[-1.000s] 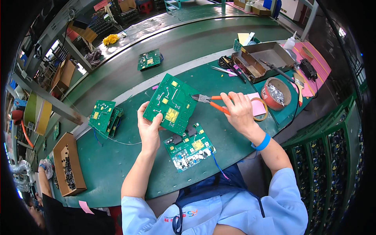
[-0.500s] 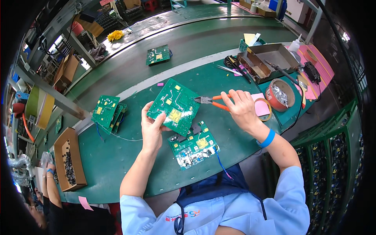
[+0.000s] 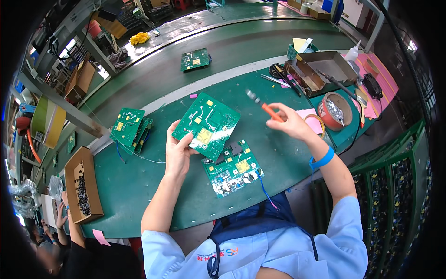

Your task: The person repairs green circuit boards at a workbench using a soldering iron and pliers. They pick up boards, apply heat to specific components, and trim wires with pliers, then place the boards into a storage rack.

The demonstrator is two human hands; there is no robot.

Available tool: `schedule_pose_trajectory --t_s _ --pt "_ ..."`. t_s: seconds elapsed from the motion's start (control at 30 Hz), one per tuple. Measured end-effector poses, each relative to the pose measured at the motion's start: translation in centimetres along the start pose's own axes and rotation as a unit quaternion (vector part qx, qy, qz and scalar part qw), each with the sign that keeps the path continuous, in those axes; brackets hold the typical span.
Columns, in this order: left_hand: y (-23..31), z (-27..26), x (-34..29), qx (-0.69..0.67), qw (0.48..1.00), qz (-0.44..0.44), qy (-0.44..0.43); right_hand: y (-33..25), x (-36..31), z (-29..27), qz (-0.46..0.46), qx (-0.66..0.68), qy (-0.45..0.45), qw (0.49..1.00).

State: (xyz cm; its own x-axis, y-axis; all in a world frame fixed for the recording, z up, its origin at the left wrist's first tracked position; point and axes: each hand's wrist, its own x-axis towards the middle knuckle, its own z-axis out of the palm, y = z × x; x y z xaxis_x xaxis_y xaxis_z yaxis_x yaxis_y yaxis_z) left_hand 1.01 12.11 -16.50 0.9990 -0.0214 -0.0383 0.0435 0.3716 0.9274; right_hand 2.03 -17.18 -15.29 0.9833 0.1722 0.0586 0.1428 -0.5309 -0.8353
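My left hand grips a green circuit board by its left edge, thumb on its face, holding it tilted above the table. Yellow patches and solder lines cover that side. In my right hand are orange-handled side cutters, their jaws blurred and apart from the board. Below the held board lies another circuit board, crowded with components along its near edge, with a blue cable trailing from it. Stacked boards lie to the left of my left hand.
A cardboard box of small black parts stands at the left. Right of my right hand are a tape roll, a red pot of metal bits, a soldering iron and a metal tray. A circuit board sits on the belt. A co-worker's arm shows lower left.
My right hand has drawn the side cutters away from the board's right edge and swung their jaws upward. My left hand still holds the board in nearly the same place.
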Motion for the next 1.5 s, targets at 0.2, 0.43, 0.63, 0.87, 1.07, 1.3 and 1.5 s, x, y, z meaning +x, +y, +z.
schedule_pose_trajectory --t_s 0.2,0.43,0.63,0.87,1.07,1.3,1.5 --pt "0.7 -0.8 -0.1 -0.052 0.998 -0.017 -0.027 2.4 1.6 0.7 0.007 -0.407 0.125 0.905" --pt "0.9 -0.9 0.0 -0.089 0.994 -0.055 -0.035 4.6 2.8 1.9 -0.099 -0.287 0.171 0.937" --pt "0.4 -1.7 0.6 -0.090 0.992 -0.080 -0.028 -2.1 2.3 4.3 0.076 0.400 -0.213 0.888" --pt "2.6 -0.6 0.3 0.045 0.995 0.021 -0.082 -0.9 2.6 6.3 -0.048 0.408 -0.162 0.897" --pt "3.5 0.1 0.5 0.168 0.979 0.085 -0.074 -0.6 2.3 6.6 -0.098 0.410 -0.102 0.901" --pt "4.0 -0.2 -0.1 0.199 0.968 0.017 -0.152 -0.2 2.0 6.6 -0.103 0.362 -0.077 0.923" --pt "4.8 0.6 -1.4 0.066 0.970 -0.094 -0.213 0.3 1.9 6.7 -0.105 0.359 -0.079 0.924"
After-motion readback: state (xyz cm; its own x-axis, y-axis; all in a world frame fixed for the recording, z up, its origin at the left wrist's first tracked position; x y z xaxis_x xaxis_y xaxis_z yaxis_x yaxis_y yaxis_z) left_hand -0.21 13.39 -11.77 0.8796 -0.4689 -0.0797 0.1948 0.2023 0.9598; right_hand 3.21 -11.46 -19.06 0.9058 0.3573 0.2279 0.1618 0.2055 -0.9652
